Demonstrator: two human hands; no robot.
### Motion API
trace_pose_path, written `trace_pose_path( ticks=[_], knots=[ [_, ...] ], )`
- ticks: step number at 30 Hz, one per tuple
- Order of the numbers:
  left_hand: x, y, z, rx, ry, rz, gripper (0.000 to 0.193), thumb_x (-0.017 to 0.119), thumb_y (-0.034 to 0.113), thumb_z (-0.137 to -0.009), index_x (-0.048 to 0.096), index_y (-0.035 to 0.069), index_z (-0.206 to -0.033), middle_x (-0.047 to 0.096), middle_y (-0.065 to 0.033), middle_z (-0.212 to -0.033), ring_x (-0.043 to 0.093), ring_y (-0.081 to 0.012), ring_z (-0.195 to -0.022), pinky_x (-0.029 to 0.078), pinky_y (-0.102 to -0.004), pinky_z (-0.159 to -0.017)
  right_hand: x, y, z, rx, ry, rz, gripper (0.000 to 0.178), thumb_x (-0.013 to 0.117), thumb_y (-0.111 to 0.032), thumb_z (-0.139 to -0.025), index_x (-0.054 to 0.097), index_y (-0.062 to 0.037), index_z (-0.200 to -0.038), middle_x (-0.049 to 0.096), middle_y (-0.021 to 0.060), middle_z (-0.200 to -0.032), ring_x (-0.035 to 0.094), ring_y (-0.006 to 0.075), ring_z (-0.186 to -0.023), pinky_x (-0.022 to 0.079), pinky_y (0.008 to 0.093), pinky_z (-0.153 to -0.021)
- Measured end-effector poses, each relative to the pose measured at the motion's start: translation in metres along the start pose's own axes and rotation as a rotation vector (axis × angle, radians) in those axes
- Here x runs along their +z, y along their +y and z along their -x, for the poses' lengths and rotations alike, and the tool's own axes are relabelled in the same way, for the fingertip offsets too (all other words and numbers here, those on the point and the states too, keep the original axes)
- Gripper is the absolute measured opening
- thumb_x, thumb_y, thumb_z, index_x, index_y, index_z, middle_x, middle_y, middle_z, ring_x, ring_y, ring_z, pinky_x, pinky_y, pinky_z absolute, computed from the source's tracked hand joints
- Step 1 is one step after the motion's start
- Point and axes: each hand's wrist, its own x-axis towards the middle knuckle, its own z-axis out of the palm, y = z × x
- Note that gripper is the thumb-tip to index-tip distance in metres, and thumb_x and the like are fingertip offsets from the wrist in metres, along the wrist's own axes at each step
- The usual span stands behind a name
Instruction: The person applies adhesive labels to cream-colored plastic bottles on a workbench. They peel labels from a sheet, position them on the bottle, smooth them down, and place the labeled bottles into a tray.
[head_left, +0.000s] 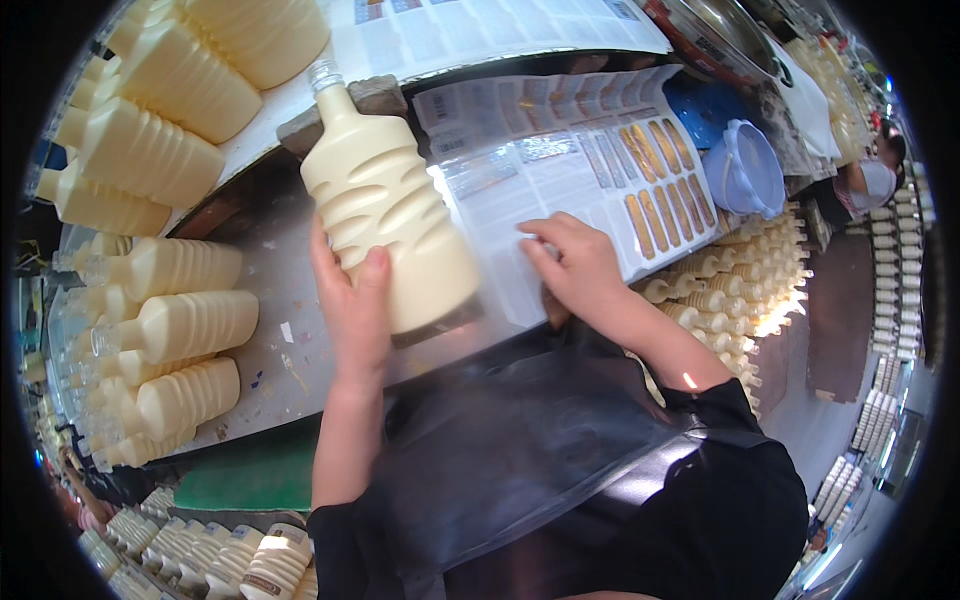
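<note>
Head view: a big bottle (pixel 390 190) was held in the left hand (pixel 355 295) near the middle, over the grey table (pixel 275 300). It was coloured pale cream, like vanilla pudding, and no label could be seen on the side that was shown. Long, leaf-shaped dents were pressed into its belly in slanting rows, so it was made to look wavy. Its shoulders were rounded, its neck was thin, and its mouth was left clear like glass, with ridges around it. The bottle was tipped, with its neck pointed up and to the left, between two rough grey-brown blocks (pixel 379 97). Its bottom end was blurred, so whether the table was touched by it could not be told.

The left hand was wrapped part-way around the lower side — the thumb was laid on the front. The right hand (pixel 580 265) was held half curled over a shiny sheet (pixel 590 225) with gold strips (pixel 655 205), its thumb and first finger brought near each other; whether something thin was pinched there could not be told.

More cream bottles (pixel 190 325) were laid on their sides at the left — and a pale blue bucket (pixel 745 170) was seen past the sheet.
</note>
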Motion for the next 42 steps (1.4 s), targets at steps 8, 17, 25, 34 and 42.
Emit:
trace_pose_path(
  ticks=[8,17,25,34,42],
  knots=[
    [-0.009,-0.001,0.009,0.024,-0.075,-0.067,0.092,0.074,0.031,-0.091,0.022,-0.002,-0.160,0.045,-0.0218,-0.150,0.047,-0.0293,-0.137,0.036,-0.0408,-0.117,-0.037,0.046,0.047,0.190,0.035,0.343,0.035,0.066,-0.016,-0.093,0.069,-0.0053,-0.126,0.070,0.0154,-0.089,0.068,0.0325,-0.074,0.053,0.0428,-0.071],
    [-0.013,-0.015,0.008,0.163,-0.091,-0.095,0.090,0.068,0.036,-0.095,0.021,-0.004,-0.160,0.042,-0.0214,-0.153,0.045,-0.0282,-0.139,0.033,-0.0398,-0.118,-0.063,0.062,0.075,0.417,0.025,0.625,0.037,0.060,-0.011,-0.091,0.066,-0.0026,-0.127,0.072,0.0199,-0.094,0.069,0.0396,-0.081,0.056,0.0502,-0.076],
    [-0.013,-0.016,0.010,0.156,-0.100,-0.045,0.086,0.067,0.033,-0.097,0.021,-0.004,-0.160,0.043,-0.0214,-0.153,0.045,-0.0278,-0.139,0.033,-0.0396,-0.118,-0.052,0.043,0.058,0.301,-0.084,0.251,0.036,0.053,-0.013,-0.094,0.068,-0.0061,-0.125,0.071,0.0244,-0.099,0.069,0.0415,-0.087,0.055,0.0503,-0.079],
    [-0.013,-0.012,0.009,0.137,-0.092,-0.076,0.088,0.068,0.033,-0.096,0.021,-0.005,-0.160,0.044,-0.0218,-0.152,0.046,-0.0282,-0.139,0.034,-0.0397,-0.118,-0.065,0.063,0.093,0.254,-0.003,0.521,0.029,0.057,-0.015,-0.094,0.071,-0.0038,-0.117,0.071,0.0194,-0.087,0.069,0.0380,-0.079,0.055,0.0471,-0.072],
    [-0.010,-0.008,0.010,0.133,-0.040,-0.158,0.088,0.074,0.026,-0.092,0.024,-0.003,-0.159,0.051,-0.0214,-0.144,0.055,-0.0276,-0.129,0.044,-0.0390,-0.111,-0.048,0.104,0.107,1.006,0.194,-0.450,0.054,0.078,-0.047,-0.090,0.064,0.0001,-0.067,0.060,0.0034,-0.058,0.053,0.0116,-0.047,0.038,0.0286,-0.045]
  ],
)
